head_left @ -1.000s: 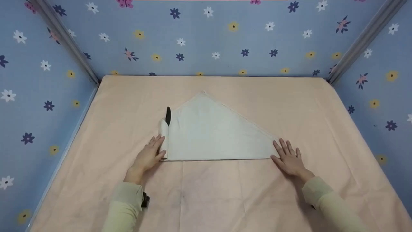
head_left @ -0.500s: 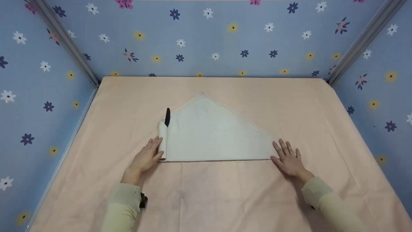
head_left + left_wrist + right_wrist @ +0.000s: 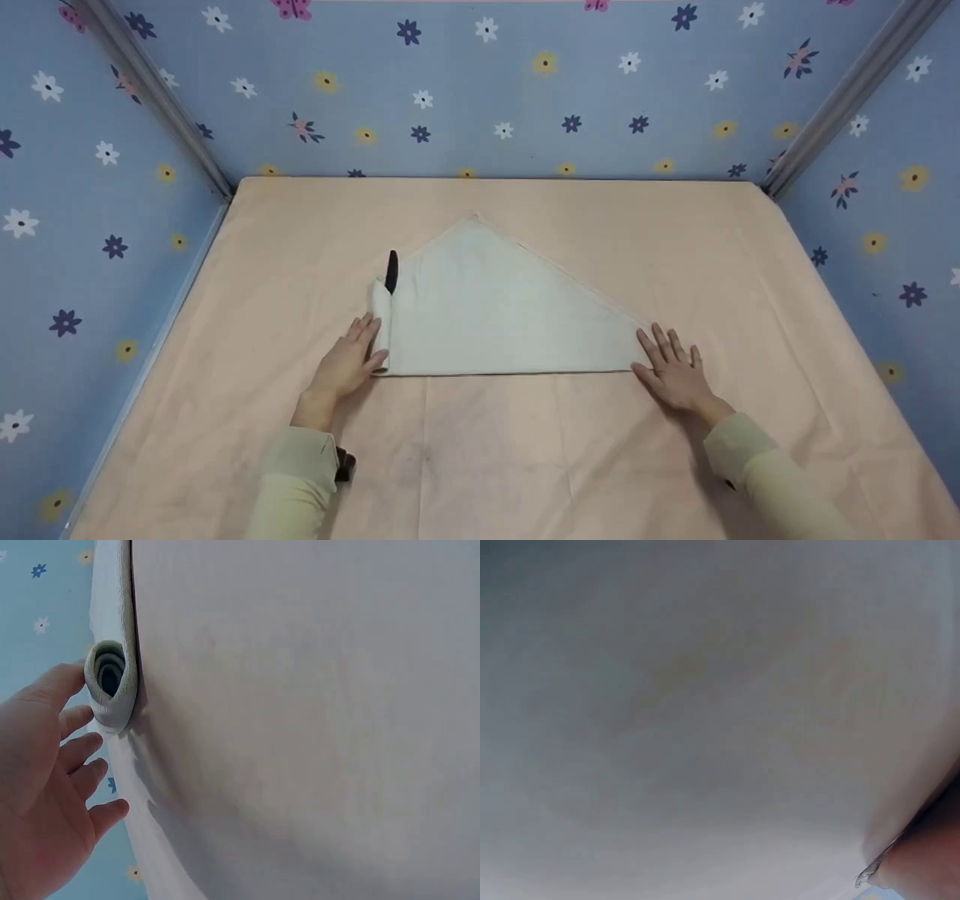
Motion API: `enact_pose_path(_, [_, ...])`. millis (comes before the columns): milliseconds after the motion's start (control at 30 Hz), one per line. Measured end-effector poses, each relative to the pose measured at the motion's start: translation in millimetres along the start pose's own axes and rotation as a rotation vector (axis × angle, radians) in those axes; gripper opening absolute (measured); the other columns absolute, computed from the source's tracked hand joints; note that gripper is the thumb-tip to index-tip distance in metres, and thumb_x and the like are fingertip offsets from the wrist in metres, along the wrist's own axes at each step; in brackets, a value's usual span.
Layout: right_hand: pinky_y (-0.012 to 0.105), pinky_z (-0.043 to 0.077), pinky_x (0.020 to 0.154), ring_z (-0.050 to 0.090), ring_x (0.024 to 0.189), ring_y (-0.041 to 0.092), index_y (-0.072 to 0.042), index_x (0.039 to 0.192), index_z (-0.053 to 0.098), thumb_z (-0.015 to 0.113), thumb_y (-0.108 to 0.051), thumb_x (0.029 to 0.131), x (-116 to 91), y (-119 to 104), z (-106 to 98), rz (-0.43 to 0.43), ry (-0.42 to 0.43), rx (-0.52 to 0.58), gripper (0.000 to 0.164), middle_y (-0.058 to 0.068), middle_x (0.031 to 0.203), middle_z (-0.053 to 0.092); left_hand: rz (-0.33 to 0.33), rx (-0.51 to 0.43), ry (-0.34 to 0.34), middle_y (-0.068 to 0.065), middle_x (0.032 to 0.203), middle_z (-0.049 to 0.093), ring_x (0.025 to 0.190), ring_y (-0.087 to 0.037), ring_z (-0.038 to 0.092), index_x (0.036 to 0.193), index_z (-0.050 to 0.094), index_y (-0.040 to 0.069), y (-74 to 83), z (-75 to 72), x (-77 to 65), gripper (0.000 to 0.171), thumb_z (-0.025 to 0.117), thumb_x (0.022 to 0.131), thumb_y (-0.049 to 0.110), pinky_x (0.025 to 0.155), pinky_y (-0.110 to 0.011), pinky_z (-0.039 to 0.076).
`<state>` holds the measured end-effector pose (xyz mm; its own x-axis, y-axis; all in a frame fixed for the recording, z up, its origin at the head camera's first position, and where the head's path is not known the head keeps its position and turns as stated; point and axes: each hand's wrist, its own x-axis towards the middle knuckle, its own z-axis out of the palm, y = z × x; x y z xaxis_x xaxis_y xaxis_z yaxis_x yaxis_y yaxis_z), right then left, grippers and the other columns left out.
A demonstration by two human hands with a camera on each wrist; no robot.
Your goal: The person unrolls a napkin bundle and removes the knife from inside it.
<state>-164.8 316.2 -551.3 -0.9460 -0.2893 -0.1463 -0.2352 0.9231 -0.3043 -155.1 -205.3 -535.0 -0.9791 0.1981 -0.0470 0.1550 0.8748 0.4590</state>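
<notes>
A pale, whitish cloth [image 3: 495, 315] lies folded on the table, its far edge rising to a point and its near edge straight. Its left end is turned into a narrow upright roll [image 3: 381, 322]. From the roll's far end sticks a slim black piece with a rounded tip [image 3: 392, 271]; the rest of it is hidden inside. My left hand [image 3: 341, 367] touches the roll's left side with fingertips and thumb. In the left wrist view, the roll's layered end [image 3: 111, 682] shows beside loosely spread fingers. My right hand [image 3: 675, 375] rests with fingers spread on the cloth's right corner.
A peach-coloured cover [image 3: 495, 457] with creases spreads over the table. Blue flowered walls [image 3: 525, 90] enclose the back and both sides, with grey posts [image 3: 847, 101] at the corners. The right wrist view is mostly a blurred pale surface.
My left hand and the roll have shifted very slightly, first left and then back right. My right hand has stayed on the corner.
</notes>
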Motion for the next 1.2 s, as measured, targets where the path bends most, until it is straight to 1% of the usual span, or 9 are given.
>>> enact_pose_path(200, [0.061,-0.007,0.098,-0.004,0.132,0.037,-0.010,0.143,0.014,0.031,-0.046,0.093,-0.4,1.2,-0.3,0.000,-0.001,0.002,0.064,0.017,0.147,0.002,0.002,0.008,0.037,-0.022,0.142,0.020,0.129,-0.038,0.017,0.136,0.029,-0.004,7.6,6.4,5.0,0.059,0.049,0.091,0.030,0.101,-0.052,0.020])
enact_pose_path(333, [0.061,-0.007,0.098,-0.003,0.132,0.038,-0.009,0.143,0.015,0.031,-0.046,0.093,-0.5,1.1,-0.9,0.000,0.004,0.002,0.064,0.017,0.147,0.003,0.004,0.026,0.042,-0.020,0.144,0.017,0.130,-0.035,0.015,0.136,0.028,-0.003,12.2,10.1,8.6,0.060,0.049,0.091,0.030,0.104,-0.047,0.017])
enact_pose_path(467, [0.061,-0.007,0.098,-0.003,0.132,0.038,-0.009,0.143,0.015,0.032,-0.046,0.093,-0.5,0.2,-0.9,0.000,0.003,0.006,0.064,0.017,0.147,0.003,0.002,0.024,0.039,-0.018,0.144,0.016,0.131,-0.034,0.013,0.136,0.028,-0.003,15.4,13.2,12.2,0.061,0.050,0.090,0.031,0.105,-0.046,0.015])
enact_pose_path(633, [0.060,-0.007,0.098,-0.003,0.132,0.037,-0.009,0.143,0.015,0.032,-0.046,0.093,-0.4,-0.2,-0.7,0.000,0.005,0.010,0.064,0.017,0.147,0.003,0.018,0.001,0.033,-0.018,0.144,0.016,0.132,-0.034,0.011,0.135,0.030,-0.003,15.2,16.2,15.5,0.060,0.051,0.090,0.029,0.105,-0.048,0.014])
enact_pose_path(833, [0.061,-0.007,0.098,-0.003,0.132,0.037,-0.010,0.143,0.015,0.032,-0.047,0.093,0.2,0.1,-0.7,-0.002,0.005,0.008,0.064,0.017,0.147,0.003,0.015,-0.019,0.012,-0.017,0.145,0.015,0.132,-0.034,0.009,0.136,0.031,0.000,12.7,17.9,17.5,0.058,0.051,0.090,0.030,0.105,-0.049,0.012])
enact_pose_path(1033, [0.061,-0.006,0.098,-0.003,0.132,0.037,-0.010,0.143,0.015,0.032,-0.046,0.093,0.1,0.2,-0.7,-0.004,0.004,0.001,0.064,0.016,0.147,0.003,0.006,-0.004,-0.012,-0.017,0.146,0.012,0.132,-0.034,0.007,0.136,0.033,0.002,11.2,18.5,18.2,0.057,0.050,0.090,0.030,0.104,-0.051,0.013])
enact_pose_path(1200, [0.061,-0.006,0.098,-0.003,0.132,0.037,-0.009,0.143,0.015,0.032,-0.045,0.093,-0.6,-0.4,-1.2,-0.005,0.004,0.005,0.063,0.017,0.147,0.004,0.014,0.017,-0.011,-0.017,0.145,0.012,0.132,-0.035,0.007,0.134,0.036,0.001,10.3,17.5,17.8,0.055,0.051,0.090,0.030,0.103,-0.051,0.014])
